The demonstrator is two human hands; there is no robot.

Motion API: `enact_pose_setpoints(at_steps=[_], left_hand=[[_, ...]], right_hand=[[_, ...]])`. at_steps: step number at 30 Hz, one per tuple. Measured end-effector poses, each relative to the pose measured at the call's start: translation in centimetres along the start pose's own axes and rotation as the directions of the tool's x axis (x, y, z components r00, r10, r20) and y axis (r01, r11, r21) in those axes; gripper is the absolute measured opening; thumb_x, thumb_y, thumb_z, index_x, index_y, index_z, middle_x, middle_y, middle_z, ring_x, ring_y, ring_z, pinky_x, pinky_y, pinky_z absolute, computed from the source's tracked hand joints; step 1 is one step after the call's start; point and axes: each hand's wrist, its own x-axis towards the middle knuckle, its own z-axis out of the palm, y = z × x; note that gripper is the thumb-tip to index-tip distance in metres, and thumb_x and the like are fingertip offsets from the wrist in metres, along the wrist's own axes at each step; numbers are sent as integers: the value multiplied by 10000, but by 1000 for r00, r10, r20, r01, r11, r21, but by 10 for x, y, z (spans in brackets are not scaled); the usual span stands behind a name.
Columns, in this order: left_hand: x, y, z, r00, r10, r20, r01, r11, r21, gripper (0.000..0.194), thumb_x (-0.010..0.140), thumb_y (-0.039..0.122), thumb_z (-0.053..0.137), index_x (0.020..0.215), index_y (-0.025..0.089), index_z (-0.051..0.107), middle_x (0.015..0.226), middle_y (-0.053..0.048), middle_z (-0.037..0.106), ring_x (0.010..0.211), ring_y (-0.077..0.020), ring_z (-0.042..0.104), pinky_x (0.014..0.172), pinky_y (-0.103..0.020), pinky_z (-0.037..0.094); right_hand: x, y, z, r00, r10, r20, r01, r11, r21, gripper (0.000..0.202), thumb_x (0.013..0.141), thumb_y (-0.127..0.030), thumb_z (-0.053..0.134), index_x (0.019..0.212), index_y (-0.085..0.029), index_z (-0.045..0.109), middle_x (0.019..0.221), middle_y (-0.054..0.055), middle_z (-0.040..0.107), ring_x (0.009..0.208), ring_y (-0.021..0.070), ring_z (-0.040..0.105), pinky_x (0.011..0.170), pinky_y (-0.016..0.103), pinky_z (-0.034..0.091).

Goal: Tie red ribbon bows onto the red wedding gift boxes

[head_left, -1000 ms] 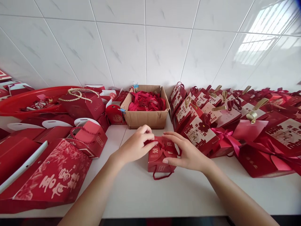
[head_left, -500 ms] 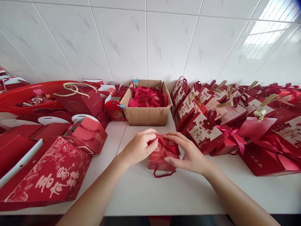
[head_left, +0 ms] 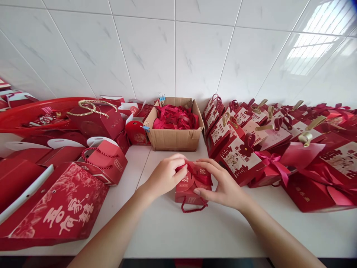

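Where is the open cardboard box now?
In the head view, the cardboard box is near centre, before the tiled wall, with a gold-marked red box on its left and gift boxes on its right.

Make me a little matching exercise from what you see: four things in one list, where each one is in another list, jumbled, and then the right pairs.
Things
1. Open brown cardboard box
2. Rounded red plastic basket
3. Small red paper box with a rope handle
4. Large red paper box with a floral print and pale characters

Places
A. Between the left hand and the right hand
B. At the front left of the white table
C. Far left, near the tiled wall
D. Back middle, holding red ribbons

Pairs: 1-D, 2-C, 3-A, 4-B
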Motion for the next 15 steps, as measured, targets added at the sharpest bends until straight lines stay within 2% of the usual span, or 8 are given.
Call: enact_pose_setpoints(at_steps=[5,11,15], left_hand=[[-1,3,1,997,45,-70,-39,996,81,306,922,232,430,628,168,481,1086,-24,636,728,-110,585,629,-239,429],[-4,4,3,984,126,-122,-120,991,58,298,921,186,425,625,169,449,1052,-31,656,796,-120,623,676,-233,442],[-3,3,5,978,140,-152,-129,988,80,253,932,199,429,696,178,515,1045,-29,663,837,-129,638,705,-230,455]], right_hand=[[-3,0,2,1000,6,-8,-6,997,78,438,781,-336,729,1176,-245,562,1321,105,479,1280,249,443,1043,392,423],[-4,1,3,1000,-6,-14,7,993,119,369,791,-310,724,1120,-245,572,1323,103,469,1302,241,424,1060,384,407],[-4,1,3,1000,0,-11,2,993,118,348,796,-305,719,1104,-241,567,1325,104,466,1308,233,416,1065,373,400]])
